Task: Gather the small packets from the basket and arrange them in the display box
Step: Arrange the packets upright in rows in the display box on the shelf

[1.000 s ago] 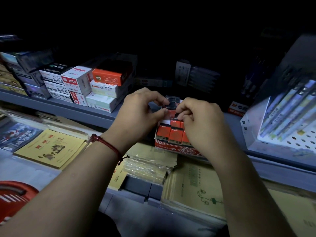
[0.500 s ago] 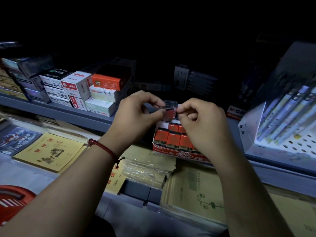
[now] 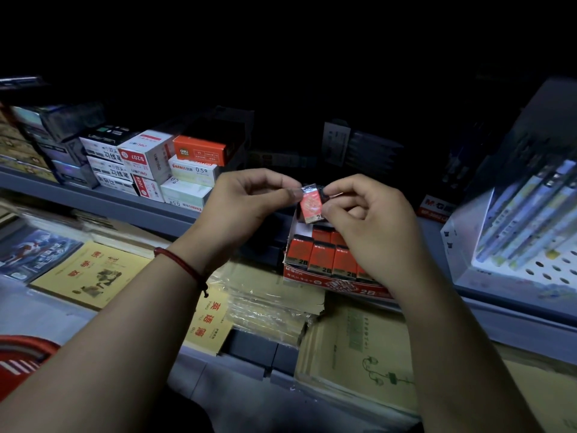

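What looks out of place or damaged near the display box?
The clear plastic wrap on the notebook stack just below the display box is crumpled and loose. The box's back left corner is unfilled, showing white card. Otherwise nothing stands out; left hand and right hand pinch one packet above it.

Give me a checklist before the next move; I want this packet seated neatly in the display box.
1. Red packet pinched by left hand and right hand: ok.
2. Packet over the display box: ok.
3. Bare gap behind the standing 2B packets: ok.
4. Packet square with those rows: not ok, tilted.
5. Packets left in the red basket: cannot tell, its inside is out of view.
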